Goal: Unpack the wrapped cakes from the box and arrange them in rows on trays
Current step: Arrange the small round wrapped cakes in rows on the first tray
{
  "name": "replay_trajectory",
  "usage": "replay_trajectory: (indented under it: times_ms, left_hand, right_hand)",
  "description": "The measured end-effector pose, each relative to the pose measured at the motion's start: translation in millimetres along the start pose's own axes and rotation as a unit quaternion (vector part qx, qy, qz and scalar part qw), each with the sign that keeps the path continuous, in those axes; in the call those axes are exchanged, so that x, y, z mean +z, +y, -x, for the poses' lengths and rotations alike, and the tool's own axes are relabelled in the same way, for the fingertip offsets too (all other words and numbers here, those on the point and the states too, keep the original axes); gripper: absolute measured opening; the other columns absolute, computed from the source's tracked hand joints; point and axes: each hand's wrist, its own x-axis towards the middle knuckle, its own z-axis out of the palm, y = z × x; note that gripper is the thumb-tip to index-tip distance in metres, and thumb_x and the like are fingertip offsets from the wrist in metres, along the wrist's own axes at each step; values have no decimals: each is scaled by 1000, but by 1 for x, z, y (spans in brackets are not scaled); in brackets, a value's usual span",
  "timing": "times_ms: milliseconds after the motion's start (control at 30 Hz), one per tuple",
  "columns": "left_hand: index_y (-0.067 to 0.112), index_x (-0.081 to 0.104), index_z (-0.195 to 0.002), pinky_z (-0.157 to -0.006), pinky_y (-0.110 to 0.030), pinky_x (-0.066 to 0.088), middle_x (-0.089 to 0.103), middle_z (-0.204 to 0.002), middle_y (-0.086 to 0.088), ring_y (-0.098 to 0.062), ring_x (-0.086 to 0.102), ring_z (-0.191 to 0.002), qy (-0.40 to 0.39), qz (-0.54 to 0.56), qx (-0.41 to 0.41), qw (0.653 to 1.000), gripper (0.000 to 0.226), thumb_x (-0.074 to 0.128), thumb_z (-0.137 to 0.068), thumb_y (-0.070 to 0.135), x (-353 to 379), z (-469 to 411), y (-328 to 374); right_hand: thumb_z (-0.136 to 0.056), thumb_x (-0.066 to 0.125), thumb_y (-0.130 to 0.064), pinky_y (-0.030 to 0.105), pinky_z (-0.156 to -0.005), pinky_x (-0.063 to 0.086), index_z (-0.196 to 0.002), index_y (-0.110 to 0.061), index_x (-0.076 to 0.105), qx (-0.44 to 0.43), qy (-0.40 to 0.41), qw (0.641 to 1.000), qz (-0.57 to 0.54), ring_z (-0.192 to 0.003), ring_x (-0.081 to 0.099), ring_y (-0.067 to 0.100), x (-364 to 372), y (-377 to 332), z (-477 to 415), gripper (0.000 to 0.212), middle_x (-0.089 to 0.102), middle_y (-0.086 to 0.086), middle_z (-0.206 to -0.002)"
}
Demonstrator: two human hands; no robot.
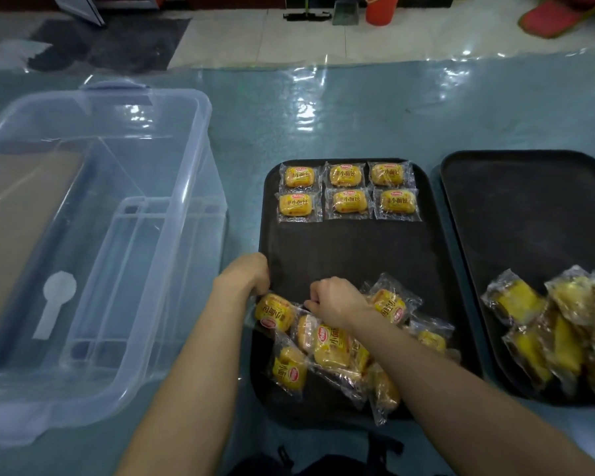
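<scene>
A black tray (351, 245) lies in the middle of the table. Several wrapped yellow cakes (347, 192) sit in two neat rows at its far end. A loose heap of wrapped cakes (330, 352) covers its near end. My left hand (248, 273) and my right hand (334, 300) both pinch the wrapper of one cake (275, 310) at the heap's left edge. A clear plastic box (93, 235) stands to the left, with no cakes visible in it. A second black tray (529, 214) lies at the right.
The second tray carries a pile of wrapped cakes (557, 328) at its near right corner. Brown cardboard (18, 204) lies in the box's left side. The table has a glossy blue-green plastic cover (323, 115). Floor with a red bucket (382, 8) lies beyond.
</scene>
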Motion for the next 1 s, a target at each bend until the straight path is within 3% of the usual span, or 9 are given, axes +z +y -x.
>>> replay_trajectory:
  times_ms: [133,300,433,600,667,733,800,900,1000]
  left_hand:
    - [18,84,-97,-84,-40,65,80,-99,-3,-26,75,-90,64,42,17,997,17,73,-85,14,0,6,8]
    - [21,77,-91,-82,-40,65,78,-94,-4,-24,75,-83,169,263,-20,950,18,66,-99,10,-18,3,24]
    - [7,80,-92,-61,-30,61,81,-77,-7,-17,74,-57,32,269,-60,961,12,70,-97,10,-16,7,23]
    - [11,80,-110,-49,-21,44,84,-96,-4,-11,72,-63,-182,203,74,959,15,69,-100,8,-4,25,25]
    - [16,80,-101,-52,-23,48,82,-91,-2,-12,71,-65,-101,215,81,968,12,69,-101,11,1,20,23]
    - [25,74,-95,-69,-29,57,77,-92,2,-16,73,-82,87,226,57,969,8,74,-98,18,3,15,18]
    - [29,69,-115,-91,-38,59,69,-116,2,-20,69,-108,206,208,66,954,29,81,-92,17,4,11,14]
    - [34,47,-159,-118,-45,45,48,-157,-1,-25,47,-143,220,111,145,958,82,83,-88,15,0,6,14]
    - [36,39,-166,-117,-44,41,46,-156,-3,-27,42,-142,185,2,167,969,91,86,-87,35,2,0,17]
  right_hand:
    - [-104,61,-39,40,-76,52,-99,-17,68,1,0,1000,9,-90,68,31,1,1,9,24,73,8,-97]
    - [-104,61,-32,37,-75,53,-98,-19,62,42,40,997,-50,-91,67,27,0,3,7,15,69,4,-98]
    - [-105,57,-29,43,-90,58,-120,-16,64,91,113,984,-99,-106,70,30,-7,5,-1,21,70,7,-117]
    - [-111,50,-40,44,-94,54,-138,-11,56,92,155,978,-108,-117,64,31,-11,4,-14,41,60,11,-132]
    - [-106,54,-57,45,-97,55,-145,-12,52,83,151,981,-88,-123,59,32,-12,2,-17,60,55,12,-138]
    - [-95,57,-75,47,-102,54,-149,-16,50,80,132,987,-37,-129,54,31,-12,-1,-21,80,52,11,-140]
    - [-87,60,-82,50,-106,51,-147,-19,52,76,126,989,5,-132,50,31,-10,-4,-25,87,51,10,-140]
    - [-89,69,-69,50,-107,48,-147,-24,53,47,125,991,34,-134,46,32,-8,-4,-31,75,49,10,-142]
    - [-89,77,-57,51,-109,45,-153,-31,47,18,104,994,32,-136,42,31,-13,2,-35,74,47,7,-145]
